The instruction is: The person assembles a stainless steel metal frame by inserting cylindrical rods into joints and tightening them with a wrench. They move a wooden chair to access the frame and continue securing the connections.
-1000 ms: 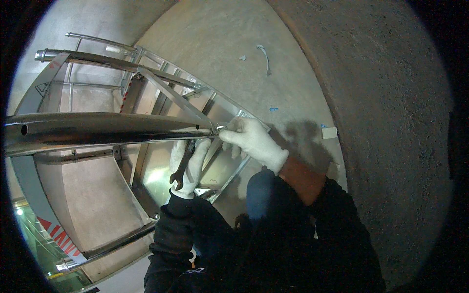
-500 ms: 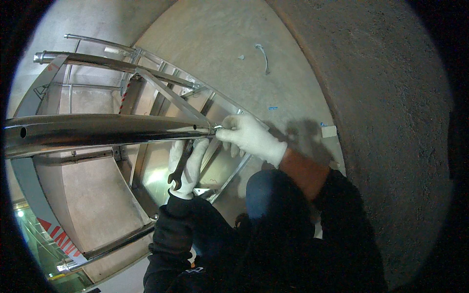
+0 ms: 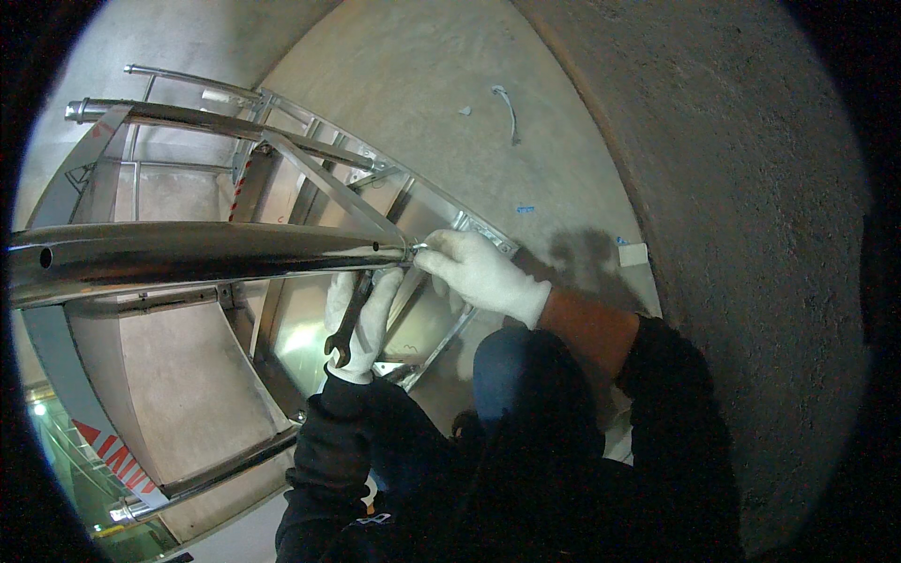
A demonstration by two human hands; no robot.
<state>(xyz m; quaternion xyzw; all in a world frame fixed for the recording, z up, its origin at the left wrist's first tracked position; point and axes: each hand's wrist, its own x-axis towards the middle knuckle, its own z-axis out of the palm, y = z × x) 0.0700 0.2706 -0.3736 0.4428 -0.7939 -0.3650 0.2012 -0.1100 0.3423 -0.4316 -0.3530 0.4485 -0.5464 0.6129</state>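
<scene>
A thick shiny metal tube (image 3: 206, 251) runs in from the left and ends between my hands. My left hand (image 3: 374, 319), in a white glove, is under the tube end with a dark open-end wrench (image 3: 348, 324) held against the palm. The wrench's open jaw points down toward my wrist; its upper end is hidden beneath the tube. My right hand (image 3: 483, 277), also gloved in white, pinches a small metal fastener (image 3: 416, 250) at the tube's end, beside a flat diagonal brace (image 3: 328, 183). The fingertips cover most of that fastener.
A metal stair frame (image 3: 385, 202) with panels and a second tube (image 3: 225, 121) spreads behind the thick tube. A curved grey plate (image 3: 56, 366) with red marks stands at left. My bent knee (image 3: 530, 375) is close below my right hand. A strap scrap (image 3: 508, 111) lies on the concrete floor.
My right hand's fingers have shifted slightly around the fastener, and the right wrist and forearm have lowered a little. My left hand and the wrench stay almost still.
</scene>
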